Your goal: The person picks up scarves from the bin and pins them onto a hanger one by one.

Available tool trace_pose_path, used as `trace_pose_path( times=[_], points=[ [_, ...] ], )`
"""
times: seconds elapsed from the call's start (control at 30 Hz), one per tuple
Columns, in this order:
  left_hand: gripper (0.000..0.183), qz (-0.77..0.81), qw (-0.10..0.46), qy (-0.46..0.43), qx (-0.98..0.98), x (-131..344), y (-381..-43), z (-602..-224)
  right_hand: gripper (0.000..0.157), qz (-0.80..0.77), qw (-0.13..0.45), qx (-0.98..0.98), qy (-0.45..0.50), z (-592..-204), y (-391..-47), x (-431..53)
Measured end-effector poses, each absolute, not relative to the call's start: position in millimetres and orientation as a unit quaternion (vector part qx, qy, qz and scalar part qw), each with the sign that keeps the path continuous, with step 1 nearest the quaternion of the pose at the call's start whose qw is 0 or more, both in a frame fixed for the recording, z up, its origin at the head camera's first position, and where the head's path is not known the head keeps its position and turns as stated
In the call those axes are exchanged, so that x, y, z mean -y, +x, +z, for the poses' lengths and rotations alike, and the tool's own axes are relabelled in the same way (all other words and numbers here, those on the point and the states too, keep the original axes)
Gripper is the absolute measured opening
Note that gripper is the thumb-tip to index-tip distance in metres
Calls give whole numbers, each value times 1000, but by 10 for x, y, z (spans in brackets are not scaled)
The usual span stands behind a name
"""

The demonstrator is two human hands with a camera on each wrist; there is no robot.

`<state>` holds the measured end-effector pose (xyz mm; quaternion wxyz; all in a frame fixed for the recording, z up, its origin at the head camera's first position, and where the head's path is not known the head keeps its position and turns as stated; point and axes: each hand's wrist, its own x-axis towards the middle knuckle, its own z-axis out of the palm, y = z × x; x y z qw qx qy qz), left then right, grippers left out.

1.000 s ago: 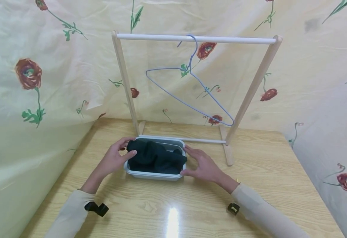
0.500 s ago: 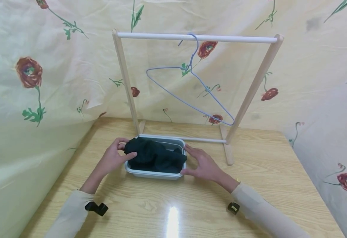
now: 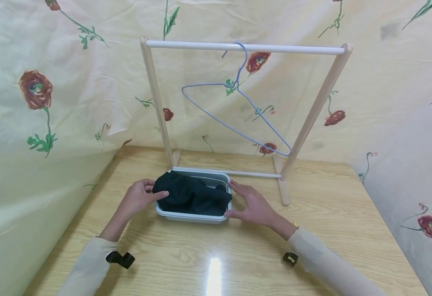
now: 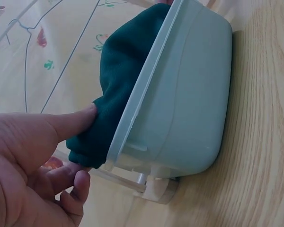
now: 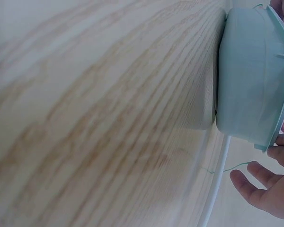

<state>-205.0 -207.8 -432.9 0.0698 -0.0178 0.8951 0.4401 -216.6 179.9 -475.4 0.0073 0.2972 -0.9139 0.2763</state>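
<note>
A dark green cloth (image 3: 190,195) lies bunched in a pale blue-grey plastic basin (image 3: 193,219) and spills over its left rim. My left hand (image 3: 138,199) pinches the cloth's left end, thumb on top and fingers beneath, as the left wrist view also shows. At the basin's other end, my right hand (image 3: 251,205) rests against the rim with its thumb at the front corner and fingers spread toward the back one. In the right wrist view some of its fingertips (image 5: 280,150) are right at the rim while others stand apart from it.
Behind the basin stands a wooden rack with a white top bar (image 3: 293,49) and a low white bar (image 3: 256,174). A blue wire hanger (image 3: 216,119) hangs from the top bar. The wood-grain table (image 3: 330,205) meets flower-patterned fabric walls (image 3: 397,111) at the back and sides.
My left hand has moved slightly left and down, drawing the cloth's end further out over the basin's left rim. The right hand and basin stay about where they were.
</note>
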Motion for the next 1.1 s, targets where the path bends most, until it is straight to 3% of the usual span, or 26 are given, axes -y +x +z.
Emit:
trace_pose_path(
  times=[0.13, 0.27, 0.4, 0.53, 0.63, 0.9, 1.1],
  points=[
    [67, 430, 89, -7, -899, 2077, -2061, -4323, 96, 275, 10, 914, 299, -4761, -2168, -1799],
    [49, 408, 103, 20, -907, 2050, -2058, -4308, 97, 273, 13, 913, 302, -4751, -2166, -1798],
    [51, 389, 101, 58, -914, 2015, -2055, -4302, 97, 272, 13, 913, 303, -4735, -2163, -1797],
    [42, 393, 98, 104, -908, 1986, -2065, -4317, 97, 275, 10, 913, 301, -4729, -2166, -1798],
    [35, 400, 82, 142, -902, 1975, -2075, -4333, 97, 277, 6, 913, 299, -4730, -2168, -1798],
    [48, 434, 30, 178, -883, 1951, -2074, -4359, 96, 278, 7, 912, 302, -4732, -2164, -1808],
    [31, 481, -19, 180, -858, 1931, -2103, -4383, 97, 279, 13, 910, 306, -4736, -2157, -1808]
  ],
)
